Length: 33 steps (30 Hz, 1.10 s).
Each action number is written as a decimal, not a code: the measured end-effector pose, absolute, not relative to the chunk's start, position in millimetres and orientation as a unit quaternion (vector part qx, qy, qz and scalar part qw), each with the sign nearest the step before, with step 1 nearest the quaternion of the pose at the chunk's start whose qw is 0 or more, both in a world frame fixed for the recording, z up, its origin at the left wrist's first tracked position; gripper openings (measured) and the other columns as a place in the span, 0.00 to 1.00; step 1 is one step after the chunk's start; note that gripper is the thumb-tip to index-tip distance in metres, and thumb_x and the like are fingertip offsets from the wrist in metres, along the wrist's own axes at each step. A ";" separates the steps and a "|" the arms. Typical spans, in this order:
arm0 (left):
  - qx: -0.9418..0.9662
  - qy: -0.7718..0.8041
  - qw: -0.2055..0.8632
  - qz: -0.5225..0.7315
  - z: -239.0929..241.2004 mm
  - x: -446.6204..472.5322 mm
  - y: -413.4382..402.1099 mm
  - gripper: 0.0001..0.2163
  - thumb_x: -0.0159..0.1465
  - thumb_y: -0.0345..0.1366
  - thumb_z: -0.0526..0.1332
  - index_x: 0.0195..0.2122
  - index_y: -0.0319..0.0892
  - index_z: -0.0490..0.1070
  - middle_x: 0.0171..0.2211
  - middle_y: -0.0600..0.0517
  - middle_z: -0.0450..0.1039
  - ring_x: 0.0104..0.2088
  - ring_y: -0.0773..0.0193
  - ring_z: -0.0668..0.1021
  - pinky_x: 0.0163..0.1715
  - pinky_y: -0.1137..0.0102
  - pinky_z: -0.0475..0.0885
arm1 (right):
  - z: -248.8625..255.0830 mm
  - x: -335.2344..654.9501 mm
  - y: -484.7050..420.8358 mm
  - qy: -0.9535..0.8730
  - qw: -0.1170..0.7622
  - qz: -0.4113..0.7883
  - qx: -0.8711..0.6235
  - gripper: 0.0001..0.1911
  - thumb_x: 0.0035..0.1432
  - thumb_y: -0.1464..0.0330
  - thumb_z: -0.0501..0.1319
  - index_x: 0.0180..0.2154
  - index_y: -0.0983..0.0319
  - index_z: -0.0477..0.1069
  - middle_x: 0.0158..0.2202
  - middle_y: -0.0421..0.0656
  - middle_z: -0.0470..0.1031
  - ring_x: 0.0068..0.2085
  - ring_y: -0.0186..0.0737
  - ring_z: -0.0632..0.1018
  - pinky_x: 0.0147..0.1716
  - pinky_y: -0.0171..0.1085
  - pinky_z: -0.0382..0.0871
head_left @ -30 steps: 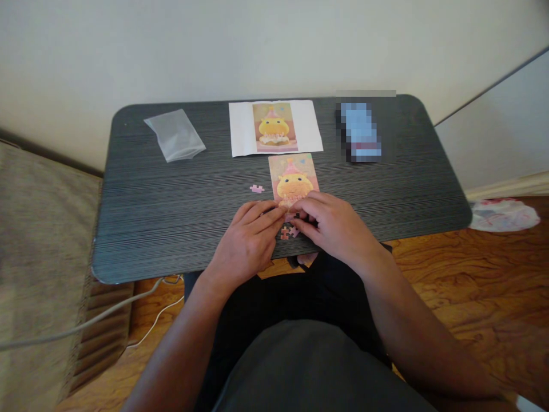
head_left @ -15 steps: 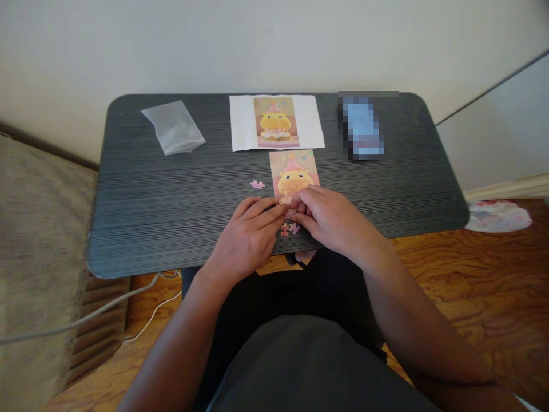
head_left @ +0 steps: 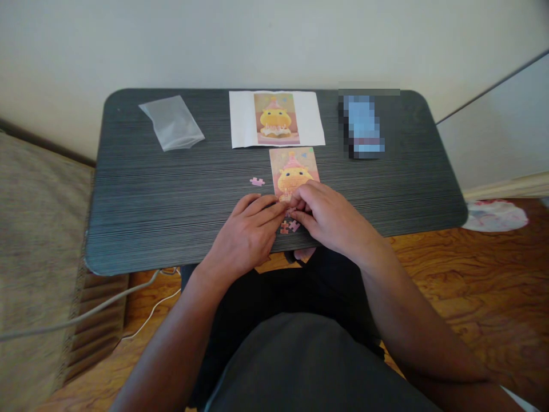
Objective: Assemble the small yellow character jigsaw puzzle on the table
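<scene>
Two hands are seen meeting on a dark table (head_left: 150, 206). From the left: a clear bag (head_left: 172, 122), a stray pink piece (head_left: 257, 182), then the left hand (head_left: 246, 234), pressed flat. The puzzle (head_left: 293, 171) lies under both hands' fingertips, which have crept slightly up it; the right hand (head_left: 330, 220) appears to pinch its lower edge. Loose pieces (head_left: 289, 227) lie between the hands.

Right hand (head_left: 332, 220) fingertips crept up onto puzzle (head_left: 294, 174) lower edge.

A clear plastic bag (head_left: 172, 122) lies at the dark table's (head_left: 150, 206) far left. A blurred blue object (head_left: 362, 127) sits far right. A cable (head_left: 86, 312) trails across the wooden floor (head_left: 472, 274).
</scene>
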<state>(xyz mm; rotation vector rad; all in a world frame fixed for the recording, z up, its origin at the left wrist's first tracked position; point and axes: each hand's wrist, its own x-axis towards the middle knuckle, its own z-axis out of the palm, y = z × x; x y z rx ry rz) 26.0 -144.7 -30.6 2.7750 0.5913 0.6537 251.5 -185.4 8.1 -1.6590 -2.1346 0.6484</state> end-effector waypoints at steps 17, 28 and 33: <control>0.943 0.210 0.135 0.222 -30.1 25.7 -145.4 0.21 0.73 0.24 0.56 0.66 0.36 0.73 0.64 0.43 0.78 0.66 0.48 0.77 0.66 0.46 0.72 | 8.8 261.8 -191.5 -0.762 0.198 0.230 -0.572 0.08 0.67 0.77 0.64 0.40 0.59 0.71 0.43 0.44 0.74 0.45 0.44 0.76 0.45 0.42 0.69; 0.941 0.209 0.137 0.228 -29.4 25.5 -144.9 0.20 0.72 0.25 0.57 0.64 0.36 0.75 0.63 0.43 0.79 0.64 0.47 0.78 0.65 0.45 0.72 | 8.5 294.5 -215.9 -0.722 0.241 0.290 -0.581 0.04 0.68 0.72 0.67 0.44 0.59 0.78 0.36 0.39 0.76 0.34 0.36 0.76 0.35 0.38 0.69; 0.942 0.207 0.135 0.229 -29.7 24.8 -145.2 0.22 0.72 0.24 0.57 0.65 0.36 0.74 0.64 0.42 0.78 0.65 0.47 0.77 0.66 0.45 0.72 | -0.8 279.2 -213.4 -0.805 0.201 0.193 -0.523 0.14 0.74 0.72 0.60 0.55 0.59 0.80 0.45 0.47 0.78 0.48 0.47 0.78 0.48 0.46 0.73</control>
